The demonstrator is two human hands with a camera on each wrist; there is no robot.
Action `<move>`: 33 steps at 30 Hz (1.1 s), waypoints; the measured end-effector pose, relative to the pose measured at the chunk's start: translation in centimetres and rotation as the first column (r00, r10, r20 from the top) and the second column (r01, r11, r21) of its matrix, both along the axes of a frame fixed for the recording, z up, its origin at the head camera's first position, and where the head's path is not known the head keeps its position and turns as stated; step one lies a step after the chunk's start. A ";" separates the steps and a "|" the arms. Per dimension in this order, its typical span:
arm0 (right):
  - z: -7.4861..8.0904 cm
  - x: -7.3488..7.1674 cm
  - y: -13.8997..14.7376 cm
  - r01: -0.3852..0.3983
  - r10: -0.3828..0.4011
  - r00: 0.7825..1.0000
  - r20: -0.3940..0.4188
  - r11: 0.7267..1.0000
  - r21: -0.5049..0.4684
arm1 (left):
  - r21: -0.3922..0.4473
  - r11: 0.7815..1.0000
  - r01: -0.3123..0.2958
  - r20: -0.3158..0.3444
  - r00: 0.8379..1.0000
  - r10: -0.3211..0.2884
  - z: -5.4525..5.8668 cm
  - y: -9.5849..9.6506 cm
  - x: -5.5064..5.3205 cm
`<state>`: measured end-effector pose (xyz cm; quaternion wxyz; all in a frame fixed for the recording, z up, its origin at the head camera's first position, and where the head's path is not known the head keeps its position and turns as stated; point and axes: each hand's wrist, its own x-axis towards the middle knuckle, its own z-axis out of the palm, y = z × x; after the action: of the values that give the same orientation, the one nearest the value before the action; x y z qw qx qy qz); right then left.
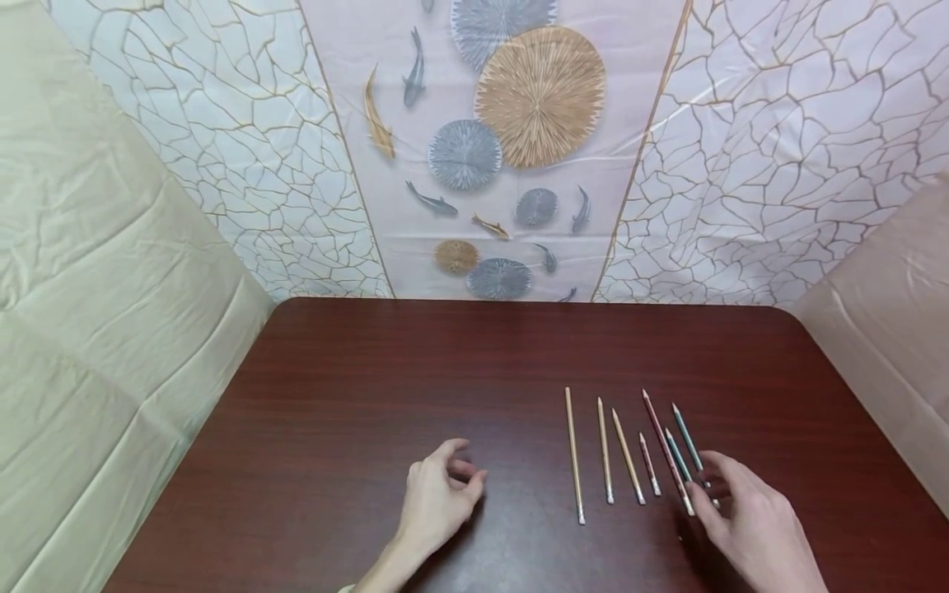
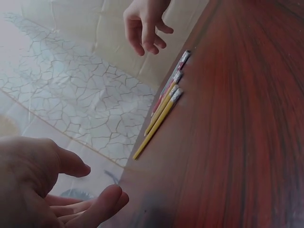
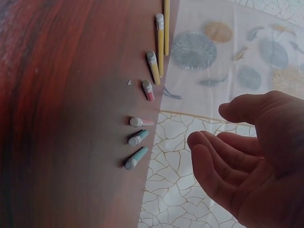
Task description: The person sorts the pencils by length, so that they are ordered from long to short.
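A row of pencils lies on the table, eraser ends toward me. On its left are three yellow ones: a long pencil (image 1: 574,457), a shorter pencil (image 1: 605,451) and a slanted pencil (image 1: 628,457). Right of them come a short red pencil (image 1: 649,465), a long red pencil (image 1: 667,453) and two teal pencils (image 1: 689,441). My right hand (image 1: 749,519) hovers by the eraser ends of the teal pencils, fingers loosely bent and holding nothing. Left of the row, over bare tabletop, my left hand (image 1: 441,498) has relaxed, parted fingers and nothing in its grasp.
The dark red-brown table (image 1: 356,371) has rounded far corners. Behind it hangs a patterned cloth (image 1: 474,206) with fish and round shapes. Beige drapes (image 1: 89,346) flank the table on both sides. A tiny pale scrap (image 3: 129,82) lies near the erasers.
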<state>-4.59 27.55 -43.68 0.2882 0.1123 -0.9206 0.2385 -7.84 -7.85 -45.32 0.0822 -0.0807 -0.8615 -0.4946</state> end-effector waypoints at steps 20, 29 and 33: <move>-0.8 -1.2 0.1 0.037 -0.030 0.995 0.094 0.996 -0.079 | -0.133 0.990 0.041 -0.075 0.996 -0.051 -0.6 4.6 -0.9; -0.7 -1.1 0.1 0.056 -0.047 0.993 0.110 0.996 -0.076 | -0.170 0.985 0.043 -0.078 0.995 -0.057 -0.9 6.9 -1.9; -0.6 -1.2 0.1 0.058 -0.050 0.993 0.105 0.996 -0.072 | -0.176 0.983 0.047 -0.061 0.996 -0.058 -0.9 7.6 -2.2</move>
<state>-5.76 27.65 -44.33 0.2507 0.0641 -0.9273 0.2703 -10.06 -0.28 -46.17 0.0903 -0.1267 -0.8957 -0.4165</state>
